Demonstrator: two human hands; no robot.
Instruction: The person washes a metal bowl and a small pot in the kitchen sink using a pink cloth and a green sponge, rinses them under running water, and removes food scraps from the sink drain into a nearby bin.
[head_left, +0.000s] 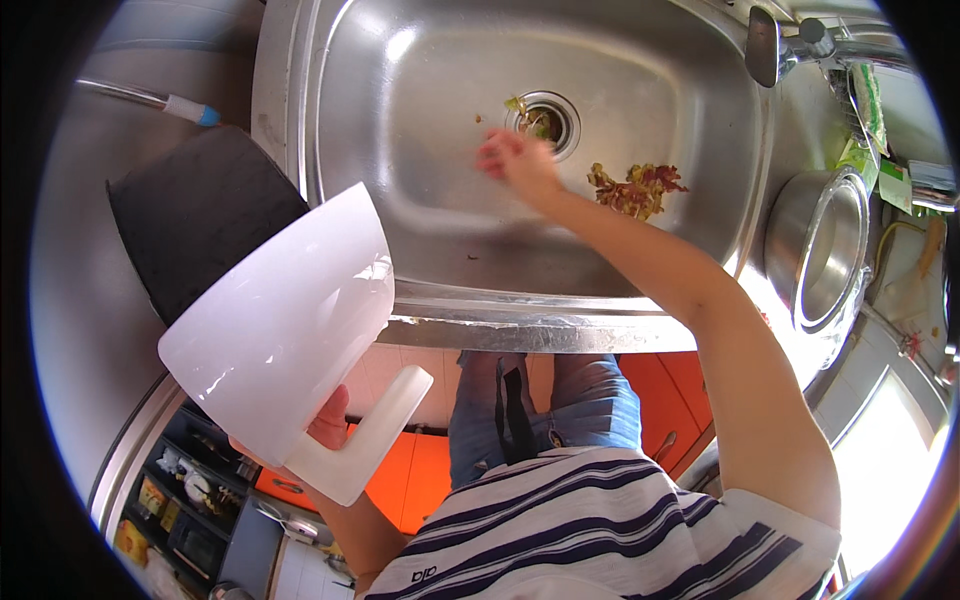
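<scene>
My left hand (330, 420) grips an air fryer drawer by its pale handle (367, 442), left of the sink's front edge. The drawer's glossy white front (292, 322) faces up towards me and hides part of the hand. Its black basket (202, 217) extends to the upper left. Over the stainless steel sink (450, 187), my right hand (521, 161) is blurred, with its fingers partly curled beside the drain (573, 124). Wilted lettuce leaves (534, 118) lie in the drain opening. A clump of reddish-green lettuce leaves (637, 191) rests on the basin floor to the right.
The faucet (825, 49) is at the upper right. A stainless steel bowl (787, 240) stands tilted in view beside the sink. A rod with a blue tip (180, 109) lies at left. Below are orange cabinets (409, 472) and a dark shelf rack (187, 495).
</scene>
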